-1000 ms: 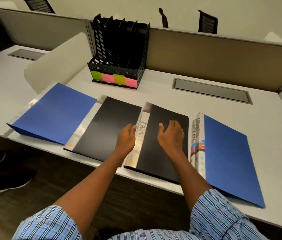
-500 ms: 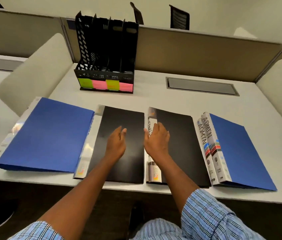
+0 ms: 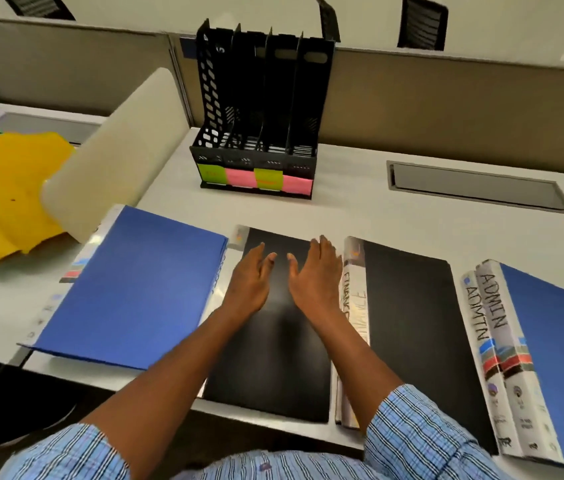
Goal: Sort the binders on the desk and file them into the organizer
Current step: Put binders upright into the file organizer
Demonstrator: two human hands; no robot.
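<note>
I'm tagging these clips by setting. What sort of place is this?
Probably an open-plan office: a white desk walled by tan cubicle partitions, a black organizer with sticky-note labels, plus an ADMIN binder and a FINANCE binder.

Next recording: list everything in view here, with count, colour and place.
blue binder: one, blue, flat at the desk's left
black binders: two, black, flat in the middle; one under the hands, one to its right with a FINANCE spine
ADMIN binders: two spines showing, blue covers, stacked at the right
organizer: one, black, upright at the back
sticky notes: four, green and pink alternating, on the organizer's front
desk: one, white
hatch: one, grey, set in the desk, back right
yellow sheet: one, yellow, far left
left hand: one, fingers straight, on the middle black binder
right hand: one, fingers straight, beside the left hand on the same binder
</note>
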